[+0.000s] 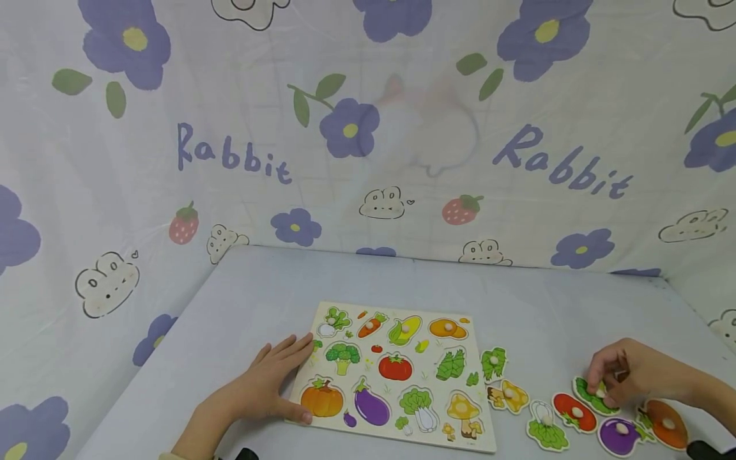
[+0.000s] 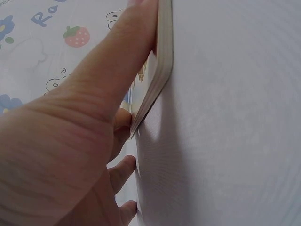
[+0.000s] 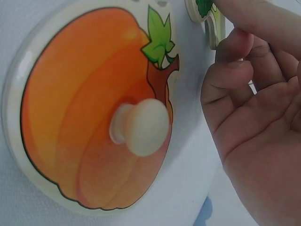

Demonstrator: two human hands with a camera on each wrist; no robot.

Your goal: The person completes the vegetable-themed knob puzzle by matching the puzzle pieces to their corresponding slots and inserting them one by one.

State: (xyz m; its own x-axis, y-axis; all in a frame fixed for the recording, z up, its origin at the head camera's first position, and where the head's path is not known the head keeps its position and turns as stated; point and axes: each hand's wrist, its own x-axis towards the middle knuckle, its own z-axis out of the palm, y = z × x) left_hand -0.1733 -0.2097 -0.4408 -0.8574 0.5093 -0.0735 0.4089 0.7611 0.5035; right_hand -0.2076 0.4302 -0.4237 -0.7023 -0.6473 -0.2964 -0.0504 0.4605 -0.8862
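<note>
The pumpkin piece (image 3: 70, 127) looms closest, filling much of the right wrist view with its pale knob (image 3: 148, 127) standing out; it lies on the table beside the right hand (image 1: 646, 374). That hand's thumb and fingers curl in narrowly, pinching the knob of the broccoli piece (image 1: 585, 393); whether the piece is lifted, I cannot tell.

The puzzle board (image 1: 370, 377) holds four knobbed pieces along its back row: radish (image 1: 325, 331), carrot (image 1: 368, 329), corn (image 1: 411, 328) and potato (image 1: 439, 328). Its other recesses show printed vegetables (image 1: 395, 368). The left hand (image 1: 259, 386) lies spread wide on the board's left edge, thumb near the front corner.

The pale table (image 1: 276, 287) meets a white cloth (image 1: 333, 172) printed with purple flowers, strawberries, rabbit faces and the word "Rabbit".

Just beside the board's right edge sit a green-stalk piece (image 1: 486, 365) and a mushroom piece (image 1: 515, 400). Farther right, a strip of table separates the board from the bok choy piece (image 1: 549, 437); tomato (image 1: 585, 418) and eggplant (image 1: 615, 441) pieces crowd near the right hand. Behind the board, table surface runs back to the cloth.
</note>
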